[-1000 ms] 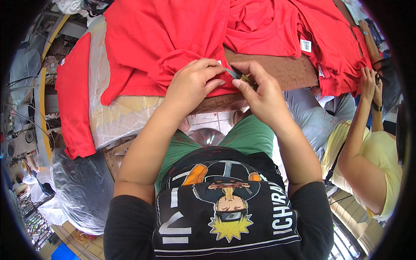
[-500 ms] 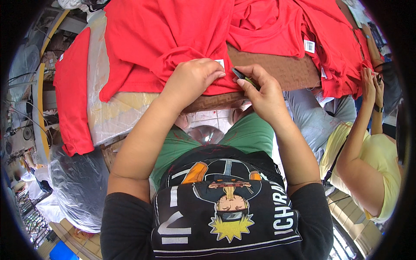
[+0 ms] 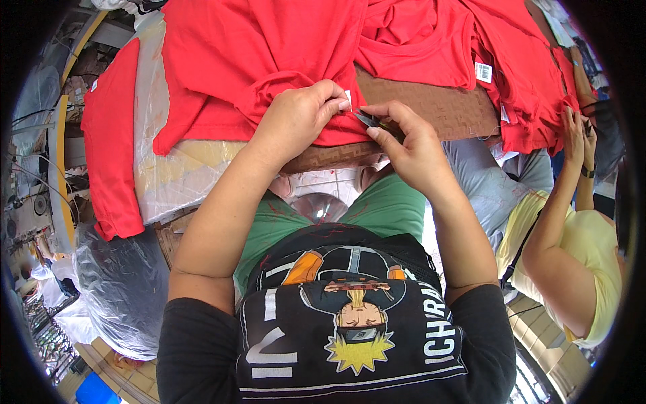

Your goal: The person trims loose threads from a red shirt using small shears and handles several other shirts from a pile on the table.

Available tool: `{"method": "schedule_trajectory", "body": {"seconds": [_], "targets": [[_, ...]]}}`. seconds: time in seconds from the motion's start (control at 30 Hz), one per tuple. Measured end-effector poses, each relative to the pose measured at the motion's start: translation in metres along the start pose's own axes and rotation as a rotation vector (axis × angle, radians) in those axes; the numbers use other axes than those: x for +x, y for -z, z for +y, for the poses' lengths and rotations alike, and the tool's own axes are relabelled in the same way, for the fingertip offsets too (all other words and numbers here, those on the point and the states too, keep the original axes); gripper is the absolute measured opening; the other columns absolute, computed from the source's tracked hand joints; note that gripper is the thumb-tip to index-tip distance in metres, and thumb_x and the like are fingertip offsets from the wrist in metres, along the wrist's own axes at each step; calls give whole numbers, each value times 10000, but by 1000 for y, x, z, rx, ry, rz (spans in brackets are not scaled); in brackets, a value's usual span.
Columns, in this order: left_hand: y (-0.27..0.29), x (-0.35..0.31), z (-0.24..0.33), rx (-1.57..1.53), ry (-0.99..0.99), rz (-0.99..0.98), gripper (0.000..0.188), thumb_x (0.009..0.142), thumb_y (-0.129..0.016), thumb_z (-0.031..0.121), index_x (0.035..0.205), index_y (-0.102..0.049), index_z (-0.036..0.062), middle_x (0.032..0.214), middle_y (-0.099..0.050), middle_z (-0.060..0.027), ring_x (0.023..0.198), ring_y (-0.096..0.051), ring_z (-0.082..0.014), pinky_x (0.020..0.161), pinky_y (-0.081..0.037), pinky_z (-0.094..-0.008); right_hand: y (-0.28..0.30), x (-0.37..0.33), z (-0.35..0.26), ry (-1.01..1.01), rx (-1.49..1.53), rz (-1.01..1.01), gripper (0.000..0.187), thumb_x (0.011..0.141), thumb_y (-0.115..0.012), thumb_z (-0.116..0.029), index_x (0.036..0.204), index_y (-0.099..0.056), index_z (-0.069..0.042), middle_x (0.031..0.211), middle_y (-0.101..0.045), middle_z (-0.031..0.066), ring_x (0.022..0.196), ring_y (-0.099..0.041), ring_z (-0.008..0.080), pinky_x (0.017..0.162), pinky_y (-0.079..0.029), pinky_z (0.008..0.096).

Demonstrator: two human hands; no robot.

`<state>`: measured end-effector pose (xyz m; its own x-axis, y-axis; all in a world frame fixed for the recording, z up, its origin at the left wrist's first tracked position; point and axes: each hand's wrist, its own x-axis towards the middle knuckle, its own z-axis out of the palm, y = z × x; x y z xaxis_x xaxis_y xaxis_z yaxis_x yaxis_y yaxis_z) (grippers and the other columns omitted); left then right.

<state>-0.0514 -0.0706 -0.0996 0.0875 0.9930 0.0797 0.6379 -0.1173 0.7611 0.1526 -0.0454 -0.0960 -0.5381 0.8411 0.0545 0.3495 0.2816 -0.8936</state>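
Snipping looks unfinished: left fingers (image 3: pixel 334 106) pressed together by white tag (image 3: pixel 348 97) on red garment (image 3: pixel 269 50), right fingers (image 3: pixel 395 110) gripping dark snips (image 3: pixel 366 120), cut unconfirmed

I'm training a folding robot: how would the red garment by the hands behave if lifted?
The red garment would probably droop floppily, as its cloth lies in soft, bunched folds. It seems unlikely to roll, since it lies spread out.
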Motion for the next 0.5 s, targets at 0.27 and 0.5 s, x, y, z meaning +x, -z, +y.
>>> {"method": "schedule_trajectory", "body": {"seconds": [0.27,0.5], "targets": [[-1,-3,5,1,-4,8,157,899,-606,151,962,-625,8,892,-688,-116,836,-667,-223,738,-504,-320,-3,5,-9,107,-248,-10,216,818,-625,-85,1033,-625,-62,976,-620,166,884,-605,376,749,-485,424],[90,-20,44,-406,-561,-249,401,915,-565,338,654,-627,40,854,-667,-110,814,-614,-212,745,-456,-293,21,-1,-28,105,-296,104,253,807,-632,-65,1056,-597,-37,975,-624,166,840,-616,350,726,-489,400]]}}
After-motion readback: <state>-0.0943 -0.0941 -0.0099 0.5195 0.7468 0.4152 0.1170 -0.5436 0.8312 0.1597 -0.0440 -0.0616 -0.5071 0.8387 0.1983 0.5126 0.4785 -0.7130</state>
